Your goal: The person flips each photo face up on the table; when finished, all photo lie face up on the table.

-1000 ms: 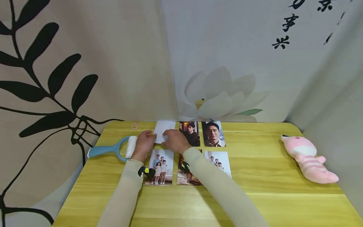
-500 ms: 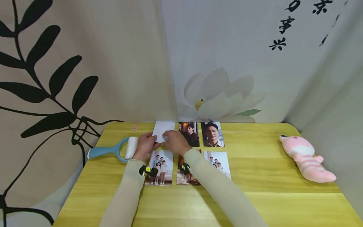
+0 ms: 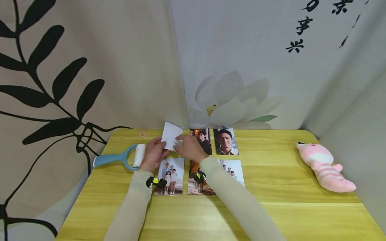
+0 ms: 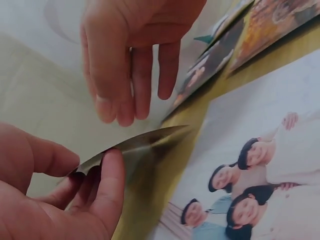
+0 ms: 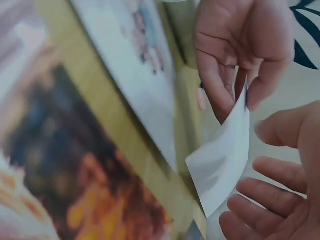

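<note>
My left hand [image 3: 153, 154] pinches the left edge of a photo print [image 3: 171, 135] between thumb and fingers. The print's white back faces me, and it is lifted and bent, tilted off the table. My right hand [image 3: 192, 148] is just right of the print; in the right wrist view its fingers [image 5: 270, 195] are spread and apart from the paper. Below the print lies a family photo [image 3: 172, 177], face up. To the right are a portrait in dark clothes [image 3: 204, 144] and a portrait in a light collar [image 3: 226, 142].
A blue-handled lint roller [image 3: 116, 160] lies left of my left hand, with a small pink ring [image 3: 143, 133] behind it. Under my right arm are an autumn photo [image 3: 199, 187] and another family photo [image 3: 236, 170]. A pink plush toy [image 3: 325, 167] lies far right. Curtains hang behind the table.
The white-backed print lay flat and is now lifted and curved in my left hand. My left fingers moved under its edge; my right hand shifted slightly right.
</note>
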A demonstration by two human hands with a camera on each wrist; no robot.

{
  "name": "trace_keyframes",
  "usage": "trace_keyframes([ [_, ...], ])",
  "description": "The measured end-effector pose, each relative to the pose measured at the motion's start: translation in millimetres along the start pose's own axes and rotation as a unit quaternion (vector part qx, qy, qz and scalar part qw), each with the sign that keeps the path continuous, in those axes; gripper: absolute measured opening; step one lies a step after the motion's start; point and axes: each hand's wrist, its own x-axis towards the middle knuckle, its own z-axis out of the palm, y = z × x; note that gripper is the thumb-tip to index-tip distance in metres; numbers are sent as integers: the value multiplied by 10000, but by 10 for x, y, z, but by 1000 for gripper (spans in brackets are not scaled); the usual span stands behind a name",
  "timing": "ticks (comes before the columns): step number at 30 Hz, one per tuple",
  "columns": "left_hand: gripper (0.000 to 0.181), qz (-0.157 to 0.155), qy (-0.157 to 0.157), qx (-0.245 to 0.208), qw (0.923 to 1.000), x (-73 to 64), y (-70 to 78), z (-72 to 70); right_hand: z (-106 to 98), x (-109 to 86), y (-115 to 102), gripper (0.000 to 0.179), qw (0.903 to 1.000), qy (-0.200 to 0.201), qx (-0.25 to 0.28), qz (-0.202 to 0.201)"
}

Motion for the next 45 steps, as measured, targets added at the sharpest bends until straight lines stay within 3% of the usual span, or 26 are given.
trace_keyframes([
  [9, 46, 408, 153, 260, 9987, -114, 88, 43, -54, -50, 17, 39, 9959, 322, 841, 6],
  [15, 45, 838, 379, 1113, 9895, -205, 129, 135, -56, -44, -15, 41, 9907, 469, 1268, 145],
  [21, 38, 1749, 865, 2378, 9515, -263, 158, 224, -82, 1, -95, 41, 9803, 816, 1739, 449],
  [24, 36, 2089, 906, 2750, 9341, -293, 165, 272, -93, 2, -117, 43, 9671, 824, 2285, 762],
  [26, 36, 2337, 875, 2962, 9220, -314, 161, 301, -96, -5, -120, 45, 9525, 756, 2792, 949],
  [31, 36, 2869, 770, 3406, 8920, -390, 144, 370, -114, -25, -122, 47, 9054, 597, 4005, 1276],
  [34, 36, 2993, 637, 3607, 8810, -428, 118, 418, -129, -38, -112, 49, 8890, 572, 4295, 1480],
  [38, 38, 2922, 483, 3862, 8736, -468, 86, 479, -141, -46, -89, 48, 8862, 568, 4308, 1605],
  [45, 41, 2772, 337, 4048, 8707, -506, 34, 530, -180, -64, -88, 39, 9096, 574, 3760, 1670],
])
